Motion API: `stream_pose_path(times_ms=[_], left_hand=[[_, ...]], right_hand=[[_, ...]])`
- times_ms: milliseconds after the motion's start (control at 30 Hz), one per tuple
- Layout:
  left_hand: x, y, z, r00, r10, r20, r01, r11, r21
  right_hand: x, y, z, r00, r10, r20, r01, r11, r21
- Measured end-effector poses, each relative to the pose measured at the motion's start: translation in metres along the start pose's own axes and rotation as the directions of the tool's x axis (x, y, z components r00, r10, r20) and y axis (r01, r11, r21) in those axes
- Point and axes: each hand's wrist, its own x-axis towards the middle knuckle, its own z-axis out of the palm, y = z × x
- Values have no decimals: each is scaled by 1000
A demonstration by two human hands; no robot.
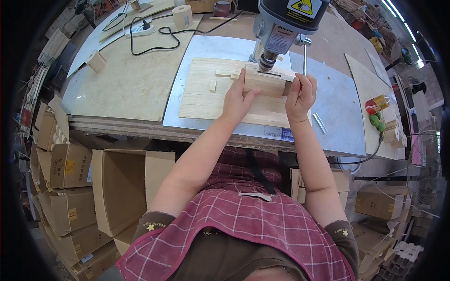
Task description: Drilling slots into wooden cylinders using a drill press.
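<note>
A pale wooden block (265,83) lies on a light wooden board (206,96) under the chuck of a grey drill press (281,25). My left hand (237,99) presses on the block's left end, fingers spread over its edge. My right hand (300,96) is at the block's right end, fist closed around the lower end of the press's thin metal lever (305,56). Small wooden strips (225,73) are fixed to the board left of the block.
A metal sheet (335,110) lies under the board on the workbench (131,84). A white power strip (139,30) with black cable and a tape roll (183,16) sit at the back. Open cardboard boxes (117,187) stand below left; green objects (378,122) and small wooden cylinders sit at right.
</note>
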Motion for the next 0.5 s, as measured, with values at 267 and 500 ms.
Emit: stream_pose_path(times_ms=[267,500], left_hand=[[-1,-7,2,1000,-11,7,11,999,-42],[0,-10,-2,1000,5,-27,-5,1000,4]], right_hand=[[54,-15,-34,994,-50,99,58,994,-88],[189,8,-8,971,27,236,52,945,-324]])
